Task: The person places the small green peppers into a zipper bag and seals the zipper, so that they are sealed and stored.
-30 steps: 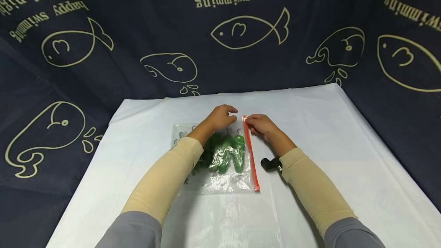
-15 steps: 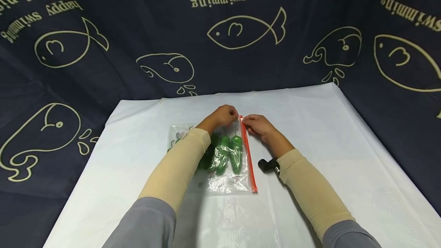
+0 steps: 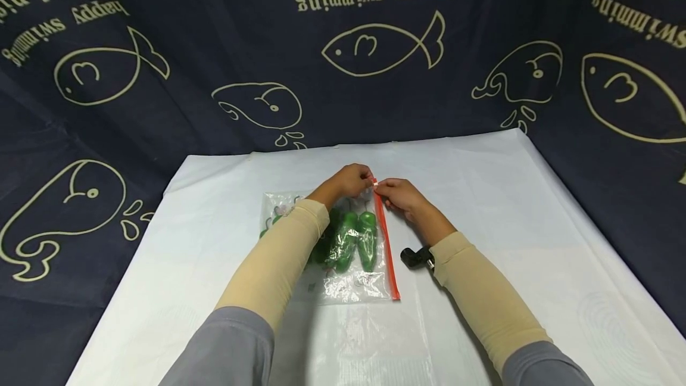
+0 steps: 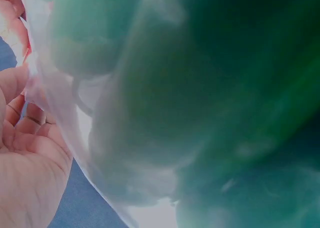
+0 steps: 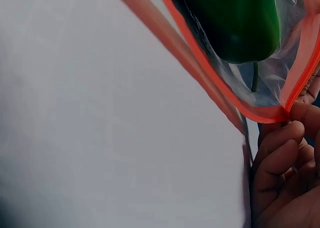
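Observation:
A clear zip bag (image 3: 351,292) of green peppers (image 3: 367,242) lies on the white-covered table, its red zip strip (image 3: 387,243) along the right side. At the far end of that strip, my left hand (image 3: 351,180) pinches the bag's edge between thumb and fingers. My right hand (image 3: 403,194) pinches the same red corner from the other side, by a small white piece (image 3: 376,184). In the right wrist view the red strip (image 5: 265,114) parts into two lips beside my right fingertips, with a pepper (image 5: 245,25) behind them. The left forearm covers the bag's middle.
A black object (image 3: 415,258) shows at the right wrist, beside the sleeve. The white table cover (image 3: 214,243) stretches around the bag. Dark blue cloth (image 3: 241,40) printed with fish and whales hangs behind and at both sides.
My left hand has moved right onto the zip's far corner, and its spread fingers have closed there. The right hand stays at the corner. The view has shifted slightly.

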{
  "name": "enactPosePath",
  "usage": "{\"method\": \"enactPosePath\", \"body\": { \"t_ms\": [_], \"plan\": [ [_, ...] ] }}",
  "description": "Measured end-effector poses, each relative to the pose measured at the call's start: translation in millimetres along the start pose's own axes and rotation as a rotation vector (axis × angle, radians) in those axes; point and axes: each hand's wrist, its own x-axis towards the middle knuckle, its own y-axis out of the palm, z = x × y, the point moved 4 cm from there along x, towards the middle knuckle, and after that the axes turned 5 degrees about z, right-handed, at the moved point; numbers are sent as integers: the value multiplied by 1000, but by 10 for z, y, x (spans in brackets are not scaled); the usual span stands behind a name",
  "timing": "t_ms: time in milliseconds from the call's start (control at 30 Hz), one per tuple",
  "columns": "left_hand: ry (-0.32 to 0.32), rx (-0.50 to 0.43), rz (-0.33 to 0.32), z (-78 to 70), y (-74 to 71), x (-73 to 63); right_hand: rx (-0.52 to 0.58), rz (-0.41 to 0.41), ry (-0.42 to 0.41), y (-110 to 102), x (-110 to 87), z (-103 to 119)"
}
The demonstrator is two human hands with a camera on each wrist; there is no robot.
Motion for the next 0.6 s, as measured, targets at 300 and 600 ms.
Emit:
{"method": "enactPosePath", "body": {
  "t_ms": [300, 600],
  "plan": [
    [9, 23, 0, -11, -13, 3, -3, 17, 1, 0, -6, -8],
    [16, 50, 8, 0, -1, 37, -15, 29, -25, -6, 8, -15]
  ]
}}
